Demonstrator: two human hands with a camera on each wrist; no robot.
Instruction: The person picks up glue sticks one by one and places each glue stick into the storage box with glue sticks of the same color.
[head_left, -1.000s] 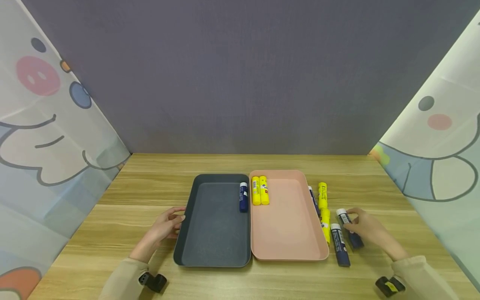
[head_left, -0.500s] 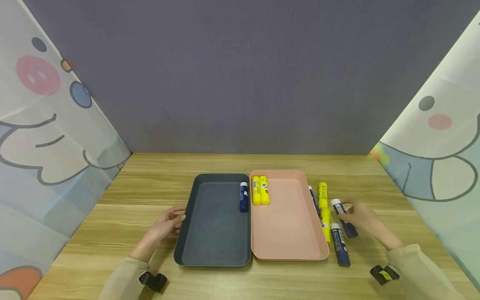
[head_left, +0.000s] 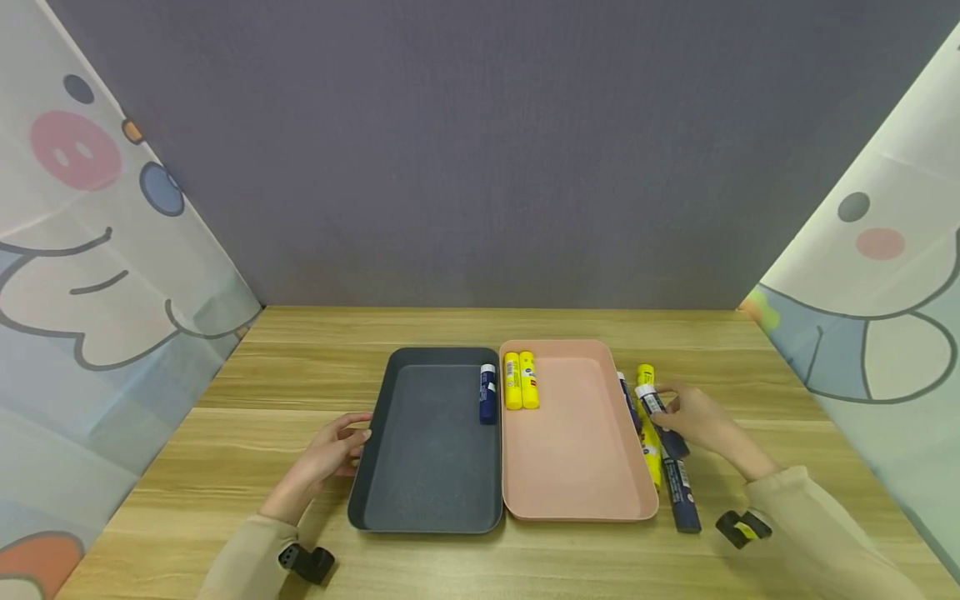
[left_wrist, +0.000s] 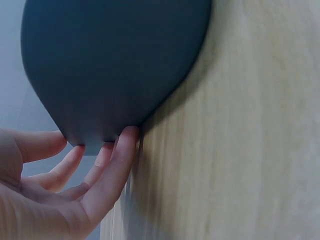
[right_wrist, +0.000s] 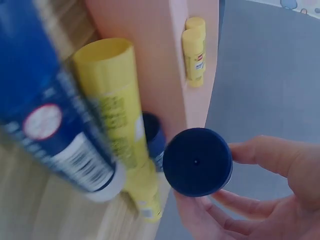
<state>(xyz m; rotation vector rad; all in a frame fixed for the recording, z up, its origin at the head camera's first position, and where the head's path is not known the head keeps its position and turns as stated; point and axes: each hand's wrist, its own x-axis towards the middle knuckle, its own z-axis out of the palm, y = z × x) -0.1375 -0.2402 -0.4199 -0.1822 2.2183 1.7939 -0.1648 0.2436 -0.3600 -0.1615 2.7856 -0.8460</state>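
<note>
My right hand [head_left: 697, 421] pinches a dark blue glue stick [head_left: 669, 435] with a white cap, thumb on one side and fingers on the other. It hangs tilted over the loose sticks beside the pink tray, its round base [right_wrist: 197, 162] facing the right wrist camera. Below lie two yellow glue sticks [head_left: 651, 454] end to end, another blue glue stick [head_left: 682, 498] and one partly hidden by the pink tray's wall [head_left: 628, 402]. My left hand [head_left: 330, 450] touches the dark grey tray [head_left: 362, 492] at its left wall, fingertips along the outside [left_wrist: 120, 90].
The pink tray [head_left: 577, 450] stands right against the grey one, with two yellow glue sticks [head_left: 521, 382] at its back left. One blue glue stick [head_left: 487, 396] lies at the grey tray's right wall. A grey panel [head_left: 480, 167] rises behind the wooden table [head_left: 300, 350].
My right hand has lifted the blue glue stick from the table and carried it left and away from me, over the yellow ones. The left hand and both trays stay still.
</note>
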